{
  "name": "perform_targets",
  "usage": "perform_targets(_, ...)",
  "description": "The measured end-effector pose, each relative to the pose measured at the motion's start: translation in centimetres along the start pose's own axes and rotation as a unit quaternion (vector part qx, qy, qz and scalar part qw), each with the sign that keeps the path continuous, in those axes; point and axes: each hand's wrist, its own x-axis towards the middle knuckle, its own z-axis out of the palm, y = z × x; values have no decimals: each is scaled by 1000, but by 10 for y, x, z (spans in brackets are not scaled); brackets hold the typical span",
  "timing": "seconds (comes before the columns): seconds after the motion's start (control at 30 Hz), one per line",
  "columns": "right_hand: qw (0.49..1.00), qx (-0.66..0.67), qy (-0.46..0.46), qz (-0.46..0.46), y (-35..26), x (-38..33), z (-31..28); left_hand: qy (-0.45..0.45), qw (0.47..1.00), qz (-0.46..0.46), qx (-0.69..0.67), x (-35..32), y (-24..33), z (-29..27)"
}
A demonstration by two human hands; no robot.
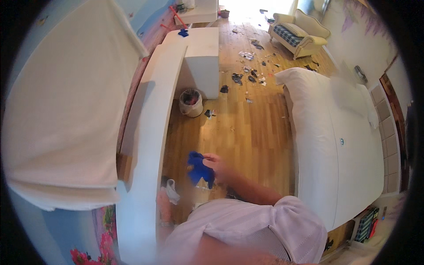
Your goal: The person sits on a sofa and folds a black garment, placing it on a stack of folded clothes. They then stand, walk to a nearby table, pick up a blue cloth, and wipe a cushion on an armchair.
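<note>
My right hand (213, 164) is closed on a bunched dark blue cloth (199, 170), held above the wooden floor beside the long white counter. Lower and to the left, my left hand (164, 197) is beside the counter's edge, with a band at its wrist. A crumpled white cloth (171, 192) lies against its fingers, which are small and blurred, so whether they grip it does not show. Another dark blue cloth (183, 32) rests on the far end of the counter (145, 115).
A lined white bin (191, 103) with rubbish inside stands beside the counter. Black and white scraps (237, 78) litter the wooden floor (240, 128) ahead. A white-covered bed (327, 150) fills the right side, with a cream settee (300, 33) beyond. A pale curtain (70, 115) hangs left.
</note>
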Motion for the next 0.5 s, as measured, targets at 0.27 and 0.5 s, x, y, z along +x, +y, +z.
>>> perform_targets(0.27,993,55,73,-68,-140,12,-134,-191,955,-223,45,15,162,209)
perform_targets(0.5,971,113,167,-130,-196,43,-200,-267,944,-191,6,92,205,310)
